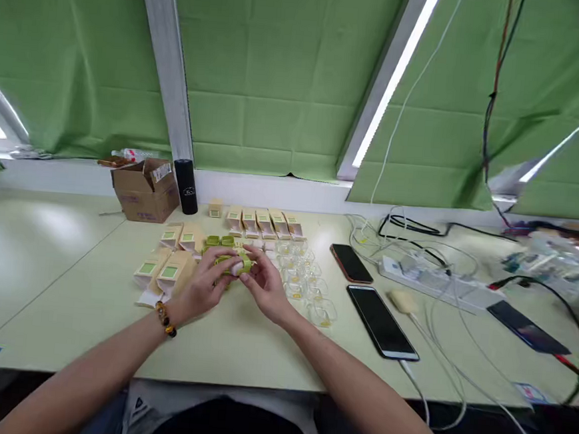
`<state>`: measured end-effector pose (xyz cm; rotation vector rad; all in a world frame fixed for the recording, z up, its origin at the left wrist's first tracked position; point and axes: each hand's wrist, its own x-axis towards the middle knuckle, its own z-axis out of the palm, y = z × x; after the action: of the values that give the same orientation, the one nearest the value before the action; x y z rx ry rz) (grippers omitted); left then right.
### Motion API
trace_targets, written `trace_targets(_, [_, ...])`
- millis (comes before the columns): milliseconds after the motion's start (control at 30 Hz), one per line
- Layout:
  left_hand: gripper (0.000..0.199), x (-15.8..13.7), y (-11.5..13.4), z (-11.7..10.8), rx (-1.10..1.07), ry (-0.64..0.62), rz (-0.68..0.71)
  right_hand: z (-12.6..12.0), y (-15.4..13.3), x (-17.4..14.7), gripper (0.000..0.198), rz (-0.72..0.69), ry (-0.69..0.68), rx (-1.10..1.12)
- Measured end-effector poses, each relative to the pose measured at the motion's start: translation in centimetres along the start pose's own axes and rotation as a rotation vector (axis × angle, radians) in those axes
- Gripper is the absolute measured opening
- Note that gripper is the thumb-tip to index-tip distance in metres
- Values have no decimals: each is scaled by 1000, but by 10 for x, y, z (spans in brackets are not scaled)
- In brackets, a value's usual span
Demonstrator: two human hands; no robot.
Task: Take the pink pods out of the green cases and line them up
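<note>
Centre frame, both hands meet on a small green case.

Left hand [208, 284] and right hand [264, 288] pinch the green case [235, 264] from either side, fingers curled around it just above the table [64, 273]; a bead bracelet [166, 319] rings the left wrist. Left of the hands lie tan cardboard boxes [169, 271] with green panels; right of them, clear plastic trays [309, 285] crowd close. Behind, a row of opened boxes [264, 222] lines up. Two glossy phones [381, 321] lie further right, then a power strip [430, 278] tangled in cables. Upper left, a brown carton [143, 199] and black cylinder [186, 185] stand near the far edge. Bare pale-green tabletop spreads wide at lower left.
</note>
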<state>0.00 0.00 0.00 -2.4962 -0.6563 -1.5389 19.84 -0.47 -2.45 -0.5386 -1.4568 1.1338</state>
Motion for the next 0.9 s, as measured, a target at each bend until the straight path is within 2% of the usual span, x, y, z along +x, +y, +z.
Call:
trace_targets(233, [54, -5, 0, -1, 98, -9, -35, 5, 0, 0, 42, -51, 50, -87])
trace_targets(500, [56, -6, 3, -2, 219, -42, 39, 4, 0, -2, 48, -109, 37, -274])
trace_targets(700, [45, -1, 11, -3, 308, -118, 71, 5, 1, -3, 37, -178, 75, -424])
trace_targets(900, [45, -3, 11, 0, 296, -157, 63, 6, -1, -5, 34, -246, 90, -541])
